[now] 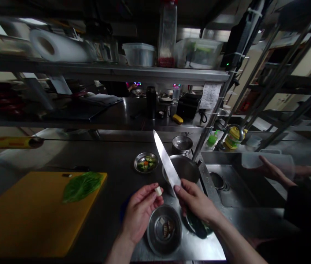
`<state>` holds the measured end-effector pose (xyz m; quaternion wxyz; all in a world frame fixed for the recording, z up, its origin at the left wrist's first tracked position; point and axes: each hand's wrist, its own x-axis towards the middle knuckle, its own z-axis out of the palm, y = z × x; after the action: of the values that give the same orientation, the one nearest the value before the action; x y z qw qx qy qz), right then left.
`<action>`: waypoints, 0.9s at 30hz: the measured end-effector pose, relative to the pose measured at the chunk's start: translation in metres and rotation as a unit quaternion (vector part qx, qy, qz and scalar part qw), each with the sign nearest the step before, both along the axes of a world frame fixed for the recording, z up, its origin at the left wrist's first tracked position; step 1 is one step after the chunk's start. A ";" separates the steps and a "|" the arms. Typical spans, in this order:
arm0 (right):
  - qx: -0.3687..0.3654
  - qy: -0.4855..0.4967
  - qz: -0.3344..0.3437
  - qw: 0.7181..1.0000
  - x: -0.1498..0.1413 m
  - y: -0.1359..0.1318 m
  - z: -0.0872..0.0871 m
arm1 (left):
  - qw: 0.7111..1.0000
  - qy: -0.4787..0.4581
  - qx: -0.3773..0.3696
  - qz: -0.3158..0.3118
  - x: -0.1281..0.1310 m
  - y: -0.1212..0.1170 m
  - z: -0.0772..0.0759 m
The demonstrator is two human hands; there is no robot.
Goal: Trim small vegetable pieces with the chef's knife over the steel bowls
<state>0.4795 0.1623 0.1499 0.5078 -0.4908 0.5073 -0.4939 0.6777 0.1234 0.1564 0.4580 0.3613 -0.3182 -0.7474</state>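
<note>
Between the thumb and fingers of my left hand (143, 208) is a short white cylindrical piece of food (158, 191); its exact kind is unclear. My right hand (196, 201) grips a large kitchen knife (166, 159), its blade pointing up and away from me. Just below my hands stands a metal bowl (152, 240) with a few brownish and pale pieces in it. Beyond the blade lies a large metal pot (192, 169), partly hidden by the knife. A small metal bowl (136, 165) of cut green and orange vegetables sits left of the knife tip.
A yellow cutting board (34, 216) with a leafy green (82, 186) lies on the left. On the right is a metal sink (237, 183), where another person's hand (274, 170) holds a clear plastic container (284, 161). A metal shelf (133, 71) crosses above the counter.
</note>
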 end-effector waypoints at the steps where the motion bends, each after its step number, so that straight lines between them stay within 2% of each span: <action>1: -0.006 -0.022 0.014 1.000 0.009 0.007 0.003 | 1.000 0.003 -0.003 -0.006 0.000 0.001 0.004; 5: -0.066 -0.048 0.003 0.997 0.031 0.020 0.012 | 0.999 0.005 -0.020 -0.035 -0.002 0.008 0.017; 10: -0.073 -0.033 -0.012 0.997 0.034 0.024 0.016 | 0.997 -0.006 -0.049 -0.067 -0.002 0.016 0.026; 18: -0.076 0.017 -0.025 0.997 0.035 0.031 0.019 | 0.993 -0.018 -0.078 -0.081 -0.001 0.021 0.028; 27: -0.079 0.017 -0.026 0.996 0.038 0.033 0.014 | 0.993 -0.011 -0.087 -0.084 -0.001 0.024 0.031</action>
<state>0.5175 0.1952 0.1635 0.4453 -0.5243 0.4882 -0.5371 0.6772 0.1474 0.1873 0.4195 0.3001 -0.4167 -0.7485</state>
